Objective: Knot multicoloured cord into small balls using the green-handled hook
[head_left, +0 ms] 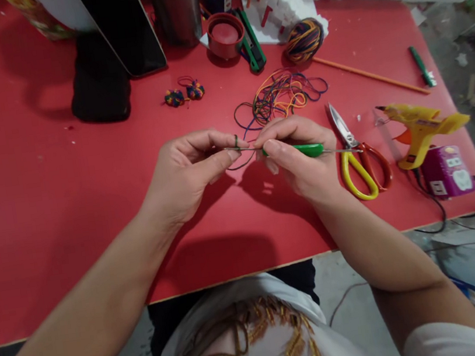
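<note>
Over the middle of the red table [93, 222], my left hand [190, 175] pinches a small dark loop of yarn [236, 141] between thumb and index finger. My right hand [298, 154] is closed round a crochet hook with a green handle [311, 150]; its thin metal shaft points left and meets the loop at my left fingertips. A dark strand hangs between the two hands. Just behind my right hand lies a loose tangle of multicoloured yarn [281, 98]. Two small knotted yarn pieces [185, 94] rest further back, left of the tangle.
Scissors [356, 155], a yellow glue gun [418, 129] and a purple box [447, 172] are at the right. Behind are a yarn ball [304, 40], an orange stick [373, 75], a green cutter [250, 40], a red lid [224, 33] and a propped phone [123, 29].
</note>
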A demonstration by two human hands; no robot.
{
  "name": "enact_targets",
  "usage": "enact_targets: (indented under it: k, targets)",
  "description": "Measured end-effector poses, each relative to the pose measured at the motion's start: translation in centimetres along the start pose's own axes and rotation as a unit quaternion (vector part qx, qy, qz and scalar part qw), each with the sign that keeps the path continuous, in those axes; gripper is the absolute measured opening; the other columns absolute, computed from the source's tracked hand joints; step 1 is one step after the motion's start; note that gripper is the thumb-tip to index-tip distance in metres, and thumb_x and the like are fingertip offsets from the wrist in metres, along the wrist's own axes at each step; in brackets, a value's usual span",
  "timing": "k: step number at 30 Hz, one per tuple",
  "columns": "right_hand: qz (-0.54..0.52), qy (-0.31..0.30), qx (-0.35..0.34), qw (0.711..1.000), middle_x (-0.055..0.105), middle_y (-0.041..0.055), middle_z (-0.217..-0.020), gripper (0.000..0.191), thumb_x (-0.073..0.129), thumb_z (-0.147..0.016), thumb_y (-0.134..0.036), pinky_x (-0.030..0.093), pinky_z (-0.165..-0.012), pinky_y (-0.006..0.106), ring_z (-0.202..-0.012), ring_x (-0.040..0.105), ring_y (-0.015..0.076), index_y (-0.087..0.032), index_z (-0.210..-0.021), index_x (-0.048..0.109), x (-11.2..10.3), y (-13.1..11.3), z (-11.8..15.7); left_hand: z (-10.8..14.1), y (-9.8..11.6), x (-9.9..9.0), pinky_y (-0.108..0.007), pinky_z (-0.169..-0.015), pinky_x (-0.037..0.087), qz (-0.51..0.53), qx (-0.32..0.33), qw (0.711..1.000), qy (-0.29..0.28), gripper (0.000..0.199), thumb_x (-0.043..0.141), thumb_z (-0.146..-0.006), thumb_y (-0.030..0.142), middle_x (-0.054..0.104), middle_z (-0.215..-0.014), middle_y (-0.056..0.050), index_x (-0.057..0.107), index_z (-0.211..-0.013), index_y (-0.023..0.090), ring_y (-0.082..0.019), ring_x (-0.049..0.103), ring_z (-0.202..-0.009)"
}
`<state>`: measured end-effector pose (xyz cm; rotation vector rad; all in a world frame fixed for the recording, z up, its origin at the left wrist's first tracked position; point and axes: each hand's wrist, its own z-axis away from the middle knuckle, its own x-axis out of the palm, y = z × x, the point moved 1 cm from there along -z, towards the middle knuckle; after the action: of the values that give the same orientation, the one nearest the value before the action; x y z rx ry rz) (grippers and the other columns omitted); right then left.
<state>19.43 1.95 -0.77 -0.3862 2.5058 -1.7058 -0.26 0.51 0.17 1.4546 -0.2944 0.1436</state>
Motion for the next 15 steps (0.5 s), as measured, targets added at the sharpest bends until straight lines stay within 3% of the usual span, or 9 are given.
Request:
enact_targets:
  k: [8,12,15]
  targets:
    - [0.045,-0.014,-0.025,0.999,0.077,0.0027,-0.087,0.015,0.082,-0.097,-0.034,0.060,-0.076,0.032,-0.077,0.070,0.0142,-0.020,-0.097,0.083,-0.02,-0.26,-0.30,-0.27,0.43,-0.04,-0.022,-0.060,0.052,0.006,0.006,0.999,-0.045,0.015,0.089,-0.077,0.010,0.076,-0.099,-0.005,0.088,-0.087,0.021,-0.009,0.058,-0.066]
    - [0.047,-0.015,-0.033,0.998,0.078,0.0025,-0.085,0.012,0.083,-0.096,-0.031,0.060,-0.079,0.032,-0.078,0.071,0.0141,-0.019,-0.094,0.084,0.05,-0.46,-0.43,-0.17,0.32,0.20,-0.021,-0.043,0.034,0.016,-0.011,1.000,-0.012,0.012,0.089,-0.076,0.012,0.080,-0.090,-0.005,0.088,-0.085,0.021,-0.004,0.044,-0.049]
    - [0.046,-0.014,-0.033,0.998,0.078,0.0025,-0.084,0.011,0.083,-0.096,-0.030,0.059,-0.078,0.032,-0.078,0.072,0.0143,-0.019,-0.094,0.084,0.02,-0.52,-0.54,-0.07,0.25,0.29,-0.019,-0.042,0.033,0.020,-0.017,1.000,0.013,0.014,0.091,-0.075,0.011,0.082,-0.088,-0.004,0.089,-0.084,0.022,-0.006,0.053,-0.051]
